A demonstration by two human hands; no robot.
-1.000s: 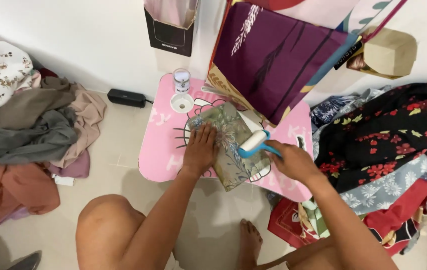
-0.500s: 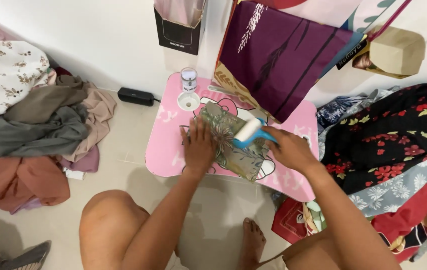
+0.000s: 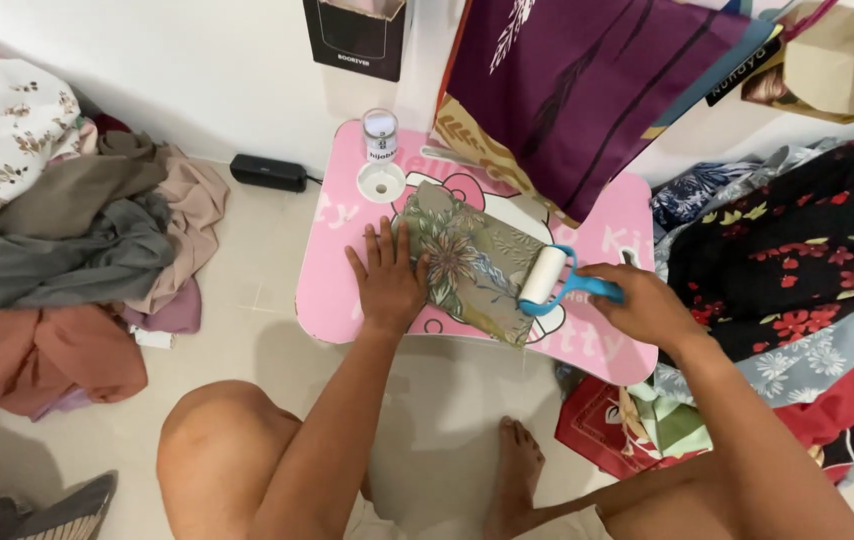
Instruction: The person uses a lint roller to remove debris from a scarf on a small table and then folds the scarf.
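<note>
- A folded cloth with a green-grey leaf and flower print lies flat on the middle of a small pink desk.
- The left hand rests palm down on the cloth's left end, fingers spread and released, grasping nothing; the fingertips point away from the person.
- The right hand has its grip clenched around the blue handle of a lint roller; the white roll sits just left of that grip, on the right end of the cloth.
- The roll appears to touch the cloth, though the angle does not quite settle it.
- Beyond the left hand, toward the far edge of the desk, stands a small clear jar, with a round white lid lying just in front of it.
- Beyond the right-hand grip, a purple bag leans against the wall, its lower corner overhanging the desk's far side.
- To the right of that grip lies a heap of printed clothes, black with red flowers on top.
- Well to the left of the left hand, a pile of plain clothes in grey, beige and rust lies on the floor.
- A black box sits on the floor by the wall, near the desk's left corner.
</note>
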